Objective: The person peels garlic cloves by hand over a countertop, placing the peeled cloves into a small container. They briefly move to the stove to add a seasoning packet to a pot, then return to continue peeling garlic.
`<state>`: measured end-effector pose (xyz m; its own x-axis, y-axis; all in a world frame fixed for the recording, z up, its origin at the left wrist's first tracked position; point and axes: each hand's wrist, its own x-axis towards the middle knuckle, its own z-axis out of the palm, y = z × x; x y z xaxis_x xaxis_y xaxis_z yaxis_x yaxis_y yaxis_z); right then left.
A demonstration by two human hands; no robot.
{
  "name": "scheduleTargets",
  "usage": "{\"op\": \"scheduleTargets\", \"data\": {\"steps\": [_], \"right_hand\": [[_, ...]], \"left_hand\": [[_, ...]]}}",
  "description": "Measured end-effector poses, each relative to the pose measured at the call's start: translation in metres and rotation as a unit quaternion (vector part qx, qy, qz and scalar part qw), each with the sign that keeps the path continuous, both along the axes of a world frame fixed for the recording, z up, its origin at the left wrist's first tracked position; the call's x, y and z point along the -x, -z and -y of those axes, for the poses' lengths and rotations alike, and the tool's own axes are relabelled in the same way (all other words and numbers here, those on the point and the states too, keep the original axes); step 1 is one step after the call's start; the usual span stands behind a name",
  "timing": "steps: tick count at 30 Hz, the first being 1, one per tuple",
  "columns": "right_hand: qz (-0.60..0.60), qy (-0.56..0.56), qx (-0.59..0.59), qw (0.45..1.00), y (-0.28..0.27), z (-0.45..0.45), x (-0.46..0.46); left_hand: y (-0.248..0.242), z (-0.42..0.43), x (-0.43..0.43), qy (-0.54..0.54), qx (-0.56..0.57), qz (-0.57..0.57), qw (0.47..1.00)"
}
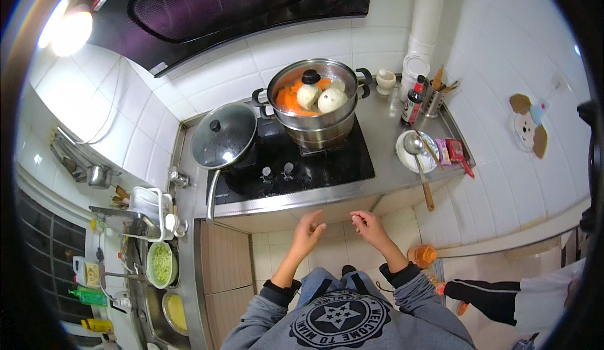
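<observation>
My left hand (pixel 307 233) hangs in the air before the counter's front edge, its fingers loosely bent and nothing in it. To its right my right hand (pixel 369 227), also holding nothing, has its fingers half curled. Beyond both hands is a black glass gas hob (pixel 302 180) with two knobs. A steel steamer pot (pixel 318 135) stands on its back right, under a glass lid (pixel 309 78) with a black knob. Orange pieces (pixel 286 100) and two pale round buns (pixel 331 100) show through the glass. On the left burner a lidded frying pan (pixel 224 135) points its handle toward me.
On the right are a sauce bottle (pixel 413 102), a utensil holder (pixel 433 102), and a plate (pixel 405 159) with a ladle (pixel 420 168) overhanging the edge. Left, a basket of shredded greens (pixel 162 265) stands by the sink (pixel 158 314). Another person's leg (pixel 486 295) is at right.
</observation>
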<state>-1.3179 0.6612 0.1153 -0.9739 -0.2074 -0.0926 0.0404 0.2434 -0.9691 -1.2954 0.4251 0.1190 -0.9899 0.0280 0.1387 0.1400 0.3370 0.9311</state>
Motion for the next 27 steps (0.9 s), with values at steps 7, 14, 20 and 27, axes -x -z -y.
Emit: {"op": "scheduleTargets", "data": {"steps": [7,14,20,27], "right_hand": [[-0.053,0.064,-0.040,0.996,0.000,-0.015,0.082],[-0.077,0.158,-0.085,0.981,-0.020,-0.024,0.113],[-0.062,0.176,-0.144,0.972,-0.019,-0.019,0.131],[-0.122,0.113,-0.120,0.979,-0.025,-0.034,0.168]], "left_hand": [[-0.011,0.003,0.110,0.089,0.000,0.000,0.996],[-0.027,-0.045,0.182,0.224,0.061,0.043,0.972],[-0.020,-0.054,0.208,0.278,0.101,-0.045,0.954],[-0.023,-0.058,0.211,0.238,0.021,0.025,0.971]]}}
